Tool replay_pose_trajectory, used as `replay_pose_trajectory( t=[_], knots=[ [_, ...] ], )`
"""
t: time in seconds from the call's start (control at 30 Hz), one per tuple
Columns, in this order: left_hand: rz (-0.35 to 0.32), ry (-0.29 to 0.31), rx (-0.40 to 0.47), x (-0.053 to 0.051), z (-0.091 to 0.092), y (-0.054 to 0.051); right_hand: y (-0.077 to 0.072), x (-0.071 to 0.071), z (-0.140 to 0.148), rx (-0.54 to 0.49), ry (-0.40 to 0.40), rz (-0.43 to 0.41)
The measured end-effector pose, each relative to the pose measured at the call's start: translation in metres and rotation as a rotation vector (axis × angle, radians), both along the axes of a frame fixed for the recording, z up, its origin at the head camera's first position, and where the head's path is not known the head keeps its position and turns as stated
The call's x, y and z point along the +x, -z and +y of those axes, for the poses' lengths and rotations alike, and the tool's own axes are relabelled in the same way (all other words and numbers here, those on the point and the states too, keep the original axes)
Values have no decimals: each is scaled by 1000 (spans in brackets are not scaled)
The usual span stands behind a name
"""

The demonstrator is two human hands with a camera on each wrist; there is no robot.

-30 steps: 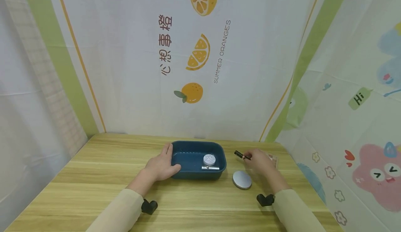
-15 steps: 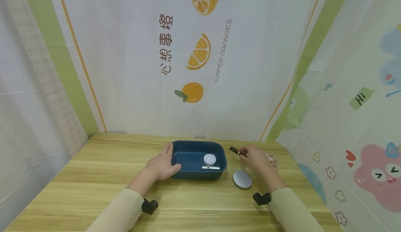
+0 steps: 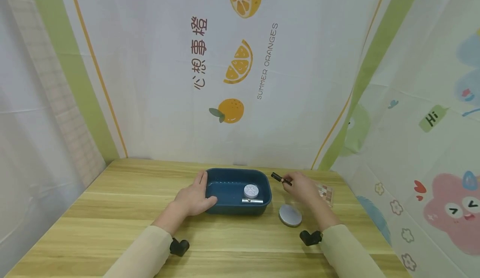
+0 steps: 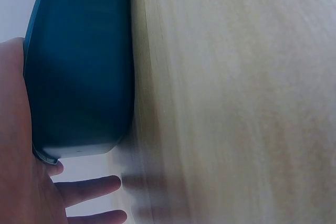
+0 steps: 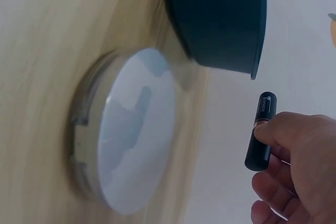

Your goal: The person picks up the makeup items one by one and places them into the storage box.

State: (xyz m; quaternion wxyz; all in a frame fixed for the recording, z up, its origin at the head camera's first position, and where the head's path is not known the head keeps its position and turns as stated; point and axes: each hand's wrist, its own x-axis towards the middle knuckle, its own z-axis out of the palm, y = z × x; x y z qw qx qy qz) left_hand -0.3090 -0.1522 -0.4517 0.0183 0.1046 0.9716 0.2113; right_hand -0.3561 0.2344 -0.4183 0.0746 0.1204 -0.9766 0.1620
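Observation:
The dark blue rectangular bin [image 3: 236,209] holds a round white patterned case [image 3: 251,191] and a silver tube [image 3: 252,201] in its right part. My left hand [image 3: 192,196] rests against the bin's left end, fingers fairly straight; the left wrist view shows the hand along the rim of the bin [image 4: 79,66]. To the right of the bin, my right hand [image 3: 302,188] pinches a small black tube [image 3: 279,178] above the table. In the right wrist view thumb and fingers of the hand [image 5: 307,161] grip the black tube [image 5: 261,129].
A round silver compact [image 3: 290,215] lies on the wooden table [image 3: 225,244], in front of my right hand. A small palette with brownish squares [image 3: 326,194] lies right of that hand, partly hidden by it. A printed curtain [image 3: 161,115] hangs behind the table.
My right hand has moved left toward the bin with the black tube, uncovering more of the palette. My left hand and the things in the bin have stayed in place.

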Motion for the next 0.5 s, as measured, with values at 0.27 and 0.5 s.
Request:
replay_pose_trajectory(
  t=[0.27,0.5],
  knots=[
    [0,-8,1,0,0,1,-9,2,-12,-19,-34,48],
    [1,-9,5,0,1,0,-17,4,-29,-40,-89,84]
  ],
)
